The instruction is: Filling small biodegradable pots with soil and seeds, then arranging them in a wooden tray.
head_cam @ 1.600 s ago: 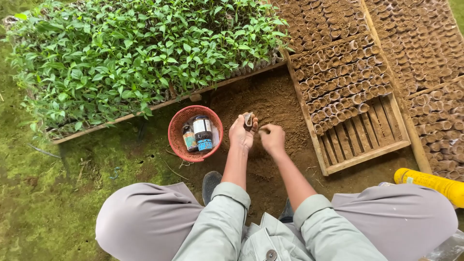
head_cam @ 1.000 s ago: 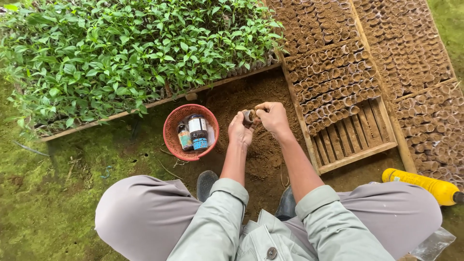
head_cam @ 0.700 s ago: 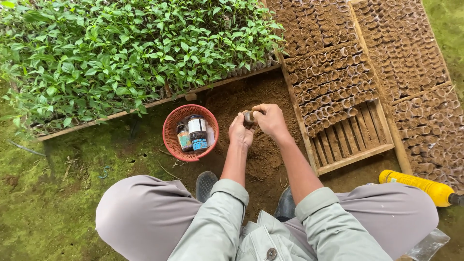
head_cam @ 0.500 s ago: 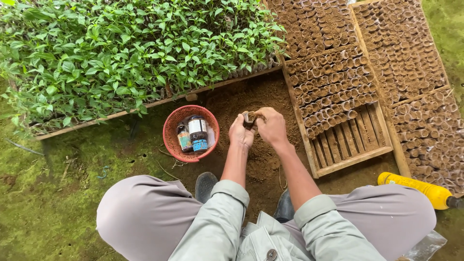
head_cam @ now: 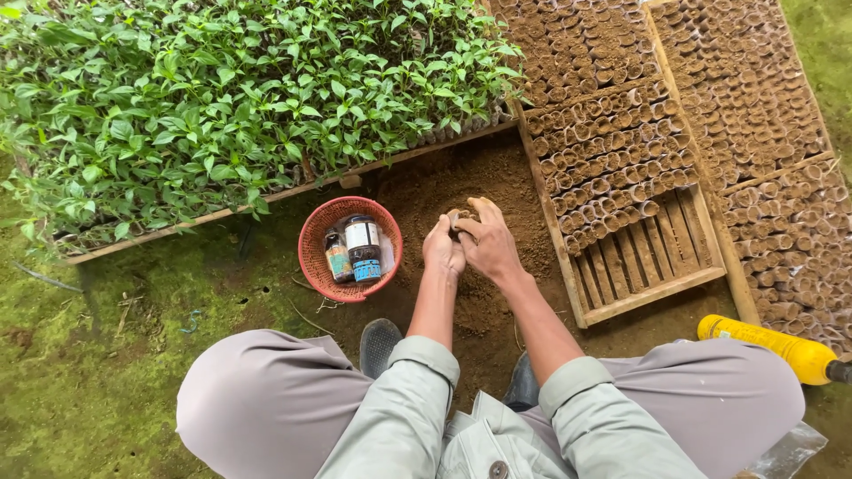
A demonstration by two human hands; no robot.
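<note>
You're crouched over bare brown soil [head_cam: 497, 293] ringed by mossy ground, a bed of green seedlings [head_cam: 248, 98] at ten o'clock. Your left hand [head_cam: 442, 251] and right hand [head_cam: 488, 244] meet at the centre, fingers closed together around a small soil-filled pot [head_cam: 457, 217] — it sits between both palms, just above the dirt. A red basket [head_cam: 315, 257] holding two jars lies at nine o'clock of your hands; a wooden tray [head_cam: 639, 266] of filled pots at three o'clock.
</note>
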